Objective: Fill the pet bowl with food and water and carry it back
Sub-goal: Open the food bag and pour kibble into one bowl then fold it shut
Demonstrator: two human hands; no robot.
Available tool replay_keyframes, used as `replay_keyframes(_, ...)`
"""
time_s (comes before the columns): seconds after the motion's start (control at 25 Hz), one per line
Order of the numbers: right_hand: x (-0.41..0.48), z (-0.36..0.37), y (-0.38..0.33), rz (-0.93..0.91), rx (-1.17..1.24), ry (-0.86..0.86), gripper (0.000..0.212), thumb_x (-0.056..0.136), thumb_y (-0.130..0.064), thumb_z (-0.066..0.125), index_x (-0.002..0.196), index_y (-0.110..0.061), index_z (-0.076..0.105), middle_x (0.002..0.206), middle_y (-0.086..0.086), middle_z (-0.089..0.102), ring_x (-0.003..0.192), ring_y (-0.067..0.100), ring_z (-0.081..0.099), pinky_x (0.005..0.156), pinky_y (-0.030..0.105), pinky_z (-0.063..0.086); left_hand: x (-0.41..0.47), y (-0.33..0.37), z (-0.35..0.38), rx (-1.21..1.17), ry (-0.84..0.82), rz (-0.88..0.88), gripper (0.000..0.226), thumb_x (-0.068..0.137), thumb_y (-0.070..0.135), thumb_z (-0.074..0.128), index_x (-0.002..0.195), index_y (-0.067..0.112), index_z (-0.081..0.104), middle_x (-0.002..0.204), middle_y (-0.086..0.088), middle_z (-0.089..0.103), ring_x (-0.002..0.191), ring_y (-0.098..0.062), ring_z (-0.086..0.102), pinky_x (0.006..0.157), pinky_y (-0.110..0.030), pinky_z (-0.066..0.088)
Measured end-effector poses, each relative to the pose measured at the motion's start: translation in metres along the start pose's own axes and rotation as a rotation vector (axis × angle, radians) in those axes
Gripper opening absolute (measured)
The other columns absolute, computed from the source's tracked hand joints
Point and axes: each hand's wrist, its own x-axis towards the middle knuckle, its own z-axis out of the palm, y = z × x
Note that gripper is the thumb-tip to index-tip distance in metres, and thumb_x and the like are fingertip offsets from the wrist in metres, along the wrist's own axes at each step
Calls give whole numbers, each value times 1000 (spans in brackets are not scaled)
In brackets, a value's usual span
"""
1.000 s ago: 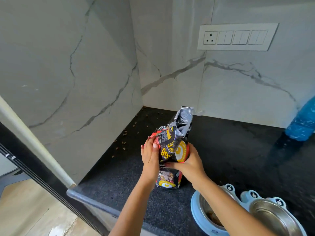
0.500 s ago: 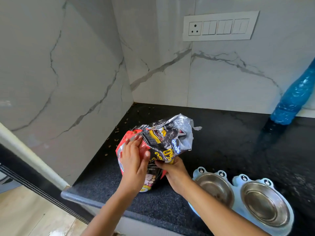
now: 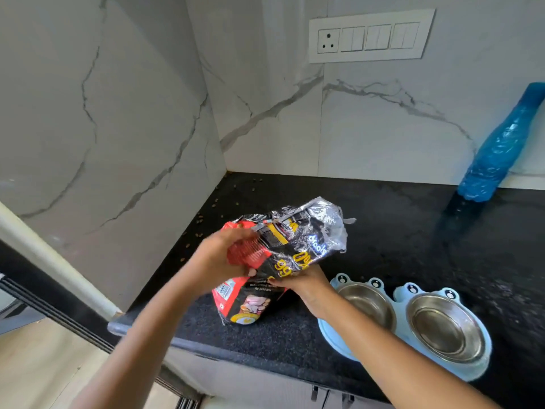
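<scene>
A red and black pet food bag [image 3: 283, 255] with a crumpled silver top stands tilted on the black countertop [image 3: 398, 231]. My left hand [image 3: 218, 258] grips its red upper left side. My right hand [image 3: 306, 286] holds the bag's lower right from underneath. To the right sits a light blue double pet bowl [image 3: 477, 370] with two steel cups; the right cup [image 3: 445, 326] looks empty, and my right forearm partly covers the left cup [image 3: 368, 302].
A blue water bottle [image 3: 501, 149] leans against the marble wall at the back right. Loose kibble [image 3: 218, 202] is scattered along the left wall's base. A switch panel [image 3: 368, 36] is on the back wall. The counter's front edge [image 3: 206, 349] drops to the floor.
The bag was tipped from upright to leaning right, its silver top now toward the bowl. My left hand slid up onto its red side. The view swung right, showing both cups.
</scene>
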Motion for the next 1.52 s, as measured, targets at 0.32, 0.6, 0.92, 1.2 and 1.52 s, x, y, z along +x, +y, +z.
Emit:
replay_keyframes(0.32, -12, -22, 13, 263, 6, 16, 57, 82, 9, 64, 135, 1, 45, 139, 15, 51, 127, 29, 51, 93, 29, 51, 37, 27, -19, 205, -342, -66, 109, 47, 39, 92, 138, 26, 33, 135, 3, 44, 126, -17, 38, 107, -34, 31)
replay_keyframes(0.6, -58, -15, 37, 139, -27, -104, 55, 62, -18, 84, 115, -18, 66, 118, -7, 69, 111, 9, 62, 97, 20, 47, -36, 32, 16, 346, 115, 95, 91, 33, 84, 58, 107, 34, 41, 104, 9, 56, 106, -22, 46, 89, -49, 35)
replay_keyframes(0.92, -60, 9, 43, 30, 422, 12, 42, 75, 23, 58, 103, -7, 66, 97, 2, 75, 93, 14, 69, 93, 28, 52, -50, 48, 25, 373, 322, 175, 60, 53, 67, 73, 91, 24, 52, 89, 10, 55, 93, -24, 46, 79, -43, 33)
replay_keyframes(1.2, -62, 16, 42, 84, 584, 26, 36, 86, 18, 49, 105, -9, 64, 99, 4, 75, 94, 14, 70, 96, 29, 50, -54, 56, 27, 466, 402, 222, 60, 53, 56, 81, 93, 20, 54, 91, 2, 60, 92, -30, 52, 83, -48, 42)
replay_keyframes(1.52, -73, 19, 50, -14, 488, -6, 51, 69, 4, 73, 116, -8, 57, 112, 7, 68, 105, 15, 65, 94, 26, 50, -41, 48, 5, 309, -85, 87, 101, 53, 81, 60, 135, 27, 38, 141, 4, 38, 130, -24, 32, 107, -48, 27)
